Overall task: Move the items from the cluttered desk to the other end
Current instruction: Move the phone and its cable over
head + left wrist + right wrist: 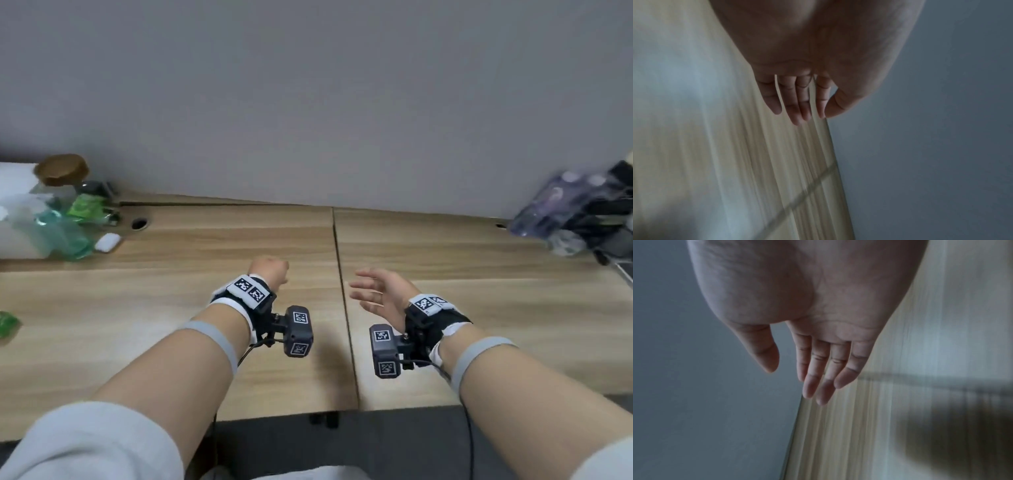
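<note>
Above a long wooden desk (239, 246) set against a grey wall (308, 85), a person holds out two empty hands.

The left hand (269, 272) hovers over the middle of the desk; the left wrist view shows its fingers (793, 104) straight and relaxed, grasping nothing. The right hand (380, 291) hovers just beside it, across the seam between the two desk panels, palm turned inward with loosely spread fingers (818, 369), also empty. Both wrists wear black camera mounts with square coded markers. At the desk's far left end stands a group of items: a clear bottle with a brown cap (61, 169), a teal bottle (65, 236), a green packet (87, 205) and a small white case (108, 242). At the far right end lies a blurred pile of purple and dark items (579, 212).
</note>
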Demonstrator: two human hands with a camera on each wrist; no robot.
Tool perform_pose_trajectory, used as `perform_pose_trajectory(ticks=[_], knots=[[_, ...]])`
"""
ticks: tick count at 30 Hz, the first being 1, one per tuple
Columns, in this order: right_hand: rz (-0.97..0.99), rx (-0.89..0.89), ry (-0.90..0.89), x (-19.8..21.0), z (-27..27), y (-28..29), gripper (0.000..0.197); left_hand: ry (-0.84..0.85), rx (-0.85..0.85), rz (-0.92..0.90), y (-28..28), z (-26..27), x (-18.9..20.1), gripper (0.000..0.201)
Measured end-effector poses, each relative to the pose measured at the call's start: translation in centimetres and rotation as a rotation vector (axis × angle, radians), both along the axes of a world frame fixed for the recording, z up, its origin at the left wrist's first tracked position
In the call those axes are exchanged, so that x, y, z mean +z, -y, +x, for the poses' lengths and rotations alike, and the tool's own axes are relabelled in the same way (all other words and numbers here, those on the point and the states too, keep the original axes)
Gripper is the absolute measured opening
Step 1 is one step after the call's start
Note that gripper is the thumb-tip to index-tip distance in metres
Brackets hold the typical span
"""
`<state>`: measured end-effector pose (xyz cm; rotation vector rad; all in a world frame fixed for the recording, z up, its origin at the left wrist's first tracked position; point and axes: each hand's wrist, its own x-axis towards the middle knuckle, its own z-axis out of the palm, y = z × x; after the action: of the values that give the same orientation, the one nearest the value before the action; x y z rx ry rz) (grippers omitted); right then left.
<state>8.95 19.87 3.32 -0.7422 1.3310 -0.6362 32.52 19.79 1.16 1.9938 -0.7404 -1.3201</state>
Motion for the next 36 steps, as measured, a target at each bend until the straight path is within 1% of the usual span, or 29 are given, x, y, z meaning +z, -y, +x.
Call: perform_pose_trajectory(ticks=[1,4,5,6,8,14,18,21,23,25,30,33,36], knots=[[-0.012,-0.048,-0.001,0.6,-3.6,0.2,0.032,-0.044,-0.008,-0.015,0.7,-3.2,0.8,0.023],[-0.034,-0.190,-0.014,2.2,-13.1,0.2,0.031,-0.141,-0.194,-0.078,2.9,-14.2,3.6,0.016],[-0.041,-0.239,-0.023,2.7,-15.9,0.0,0.031,-0.170,-0.234,-0.065,3.4,-17.4,4.6,0.013],[-0.047,-0.287,-0.032,3.1,-18.4,-0.2,0.031,-0.192,-0.281,-0.060,4.3,-20.0,4.8,0.010],[-0.058,-0.385,-0.041,3.7,-23.2,-1.0,0.032,-0.199,-0.393,-0.071,5.2,-25.2,5.7,0.008],[-0.076,-0.675,-0.091,4.7,-34.9,-4.9,0.030,-0.239,-0.629,-0.088,8.0,-39.2,6.8,0.011],[-0.047,-0.786,-0.098,4.3,-41.7,-7.8,0.026,-0.273,-0.741,-0.062,7.9,-48.0,6.9,0.012],[-0.051,-0.884,-0.102,3.6,-47.2,-8.6,0.024,-0.283,-0.817,-0.035,8.1,-54.0,6.2,0.015],[-0.050,-0.901,-0.103,2.6,-50.9,-8.4,0.023,-0.255,-0.843,-0.032,8.7,-57.9,5.4,0.015],[-0.054,-0.881,-0.083,1.6,-54.7,-7.5,0.021,-0.223,-0.852,-0.028,9.6,-61.9,4.6,0.016],[-0.032,-0.817,-0.061,-0.5,-65.4,-3.7,0.015,-0.165,-0.798,-0.014,12.6,-72.0,2.9,0.017],[0.004,-0.760,-0.070,-0.9,-71.8,-1.9,0.016,-0.130,-0.762,0.034,13.9,-77.3,2.7,0.019],[0.018,-0.718,-0.125,-0.7,-78.0,0.3,0.016,-0.113,-0.740,0.066,14.9,-82.2,2.5,0.013]])
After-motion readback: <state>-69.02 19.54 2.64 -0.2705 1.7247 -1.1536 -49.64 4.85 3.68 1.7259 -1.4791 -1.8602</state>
